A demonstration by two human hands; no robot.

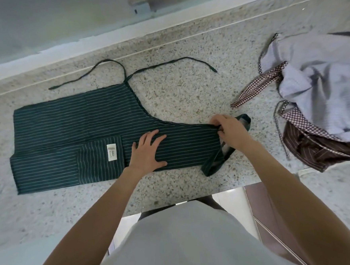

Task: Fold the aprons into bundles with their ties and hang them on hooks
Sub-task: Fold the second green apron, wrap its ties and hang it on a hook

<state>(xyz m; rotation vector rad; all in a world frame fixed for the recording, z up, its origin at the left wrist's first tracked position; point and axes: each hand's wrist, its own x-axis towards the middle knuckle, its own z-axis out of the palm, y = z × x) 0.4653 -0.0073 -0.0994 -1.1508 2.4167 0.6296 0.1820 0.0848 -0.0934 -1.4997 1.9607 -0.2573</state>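
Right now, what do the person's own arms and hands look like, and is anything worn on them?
Both forearms are bare to the frame's lower edge, with no sleeves, gloves, watch or rings visible on the left hand or right hand. A pale grey-white garment covers the torso.

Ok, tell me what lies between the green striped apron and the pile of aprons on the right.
Head view: bare speckled countertop, crossed only by a checked tie reaching out from the pile towards the green apron.

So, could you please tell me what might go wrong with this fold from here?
1. The two ties lie spread on the counter beyond the green apron; they could get left out of the bundle or tangle.
2. The neck loop lies near the counter edge and may slip off as the right hand pulls.
3. The left hand presses flat; lifting it may shift the fold.
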